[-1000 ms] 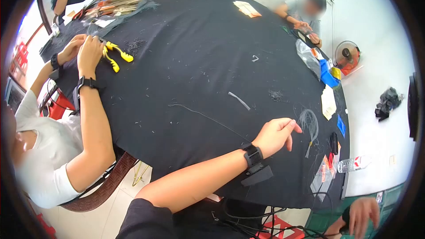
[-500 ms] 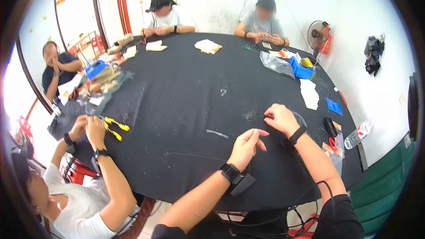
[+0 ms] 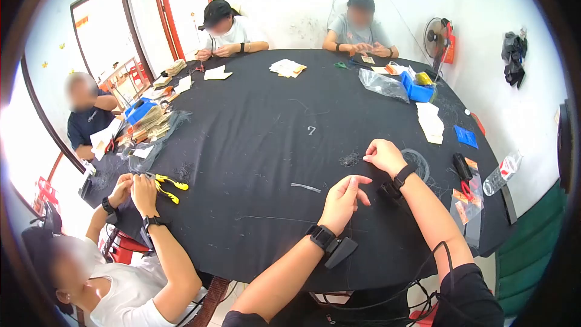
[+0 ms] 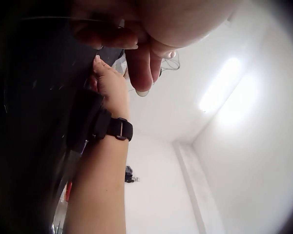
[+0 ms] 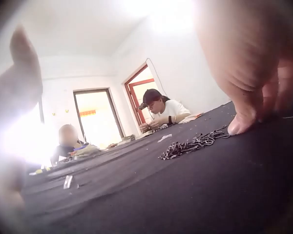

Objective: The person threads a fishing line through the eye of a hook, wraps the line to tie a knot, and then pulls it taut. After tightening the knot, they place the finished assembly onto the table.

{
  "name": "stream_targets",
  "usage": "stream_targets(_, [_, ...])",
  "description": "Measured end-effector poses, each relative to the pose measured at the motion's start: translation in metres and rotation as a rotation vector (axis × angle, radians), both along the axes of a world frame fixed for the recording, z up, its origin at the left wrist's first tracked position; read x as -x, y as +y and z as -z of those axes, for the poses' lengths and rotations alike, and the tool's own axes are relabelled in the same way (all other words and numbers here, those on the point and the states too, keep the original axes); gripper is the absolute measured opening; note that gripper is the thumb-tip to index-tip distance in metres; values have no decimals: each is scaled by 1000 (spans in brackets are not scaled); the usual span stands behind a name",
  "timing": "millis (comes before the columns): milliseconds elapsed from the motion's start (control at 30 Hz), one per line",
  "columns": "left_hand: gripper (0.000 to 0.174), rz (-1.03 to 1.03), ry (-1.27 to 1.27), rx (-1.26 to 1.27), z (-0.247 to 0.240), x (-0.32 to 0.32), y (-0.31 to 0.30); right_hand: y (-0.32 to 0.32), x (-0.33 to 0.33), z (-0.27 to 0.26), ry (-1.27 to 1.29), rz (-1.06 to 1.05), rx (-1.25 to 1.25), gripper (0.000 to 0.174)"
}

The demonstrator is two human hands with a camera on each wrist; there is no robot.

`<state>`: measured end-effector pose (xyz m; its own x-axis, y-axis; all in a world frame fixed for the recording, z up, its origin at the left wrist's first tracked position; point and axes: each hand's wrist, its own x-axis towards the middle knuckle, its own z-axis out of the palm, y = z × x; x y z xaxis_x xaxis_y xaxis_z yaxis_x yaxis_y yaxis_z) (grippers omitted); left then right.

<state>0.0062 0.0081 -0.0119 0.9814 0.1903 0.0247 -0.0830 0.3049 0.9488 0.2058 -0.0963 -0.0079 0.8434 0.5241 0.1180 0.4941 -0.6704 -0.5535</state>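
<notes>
My left hand (image 3: 342,206) is over the near part of the black table, thumb against the fingers. A thin clear strand (image 4: 63,18) runs to its fingers in the left wrist view. To the right, my right hand (image 3: 387,158) has its fingertips down at the edge of a small pile of dark wiry pieces (image 3: 350,159). Its thumb touches the end of that pile (image 5: 193,145) in the right wrist view, and the fingers appear to pinch a piece; the other fingertips are partly hidden. A bundle of clear line (image 3: 416,166) lies beside the right wrist.
A short clear strip (image 3: 305,188) lies left of my hands. To the right are a black-handled tool (image 3: 462,166), a water bottle (image 3: 503,172), a blue packet (image 3: 466,136) and a blue box (image 3: 417,89). A person at the left holds something near yellow-handled pliers (image 3: 172,189).
The head view has swung up and levelled. My right hand, at the lower right edge a second ago, has come over the table to the dark pile. The left hand keeps a similar pose.
</notes>
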Motion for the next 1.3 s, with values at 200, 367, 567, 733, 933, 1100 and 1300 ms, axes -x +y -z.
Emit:
stream_targets(200, [38,15,-34,-4,-2,0,1,-1,-4,7,72,-1,-49,18])
stream_targets(367, [40,59,-47,3,-1,-1,0,1,-7,12,9,-7,-44,18])
stream_targets(567, [40,72,-65,-29,-3,0,2,-5,-3,11,77,-52,-174,17])
stream_targets(733, [42,108,-32,13,-12,3,3,-27,48,-48,247,-317,-349,7])
stream_targets(933, [44,304,39,-21,-27,10,4,-61,98,-65,326,-587,-519,12])
stream_targets(1100, [46,439,37,-85,-19,10,7,-64,100,-46,341,-620,-537,8])
stream_targets(1300, [49,528,89,-56,-21,13,4,-68,101,-33,377,-623,-617,10])
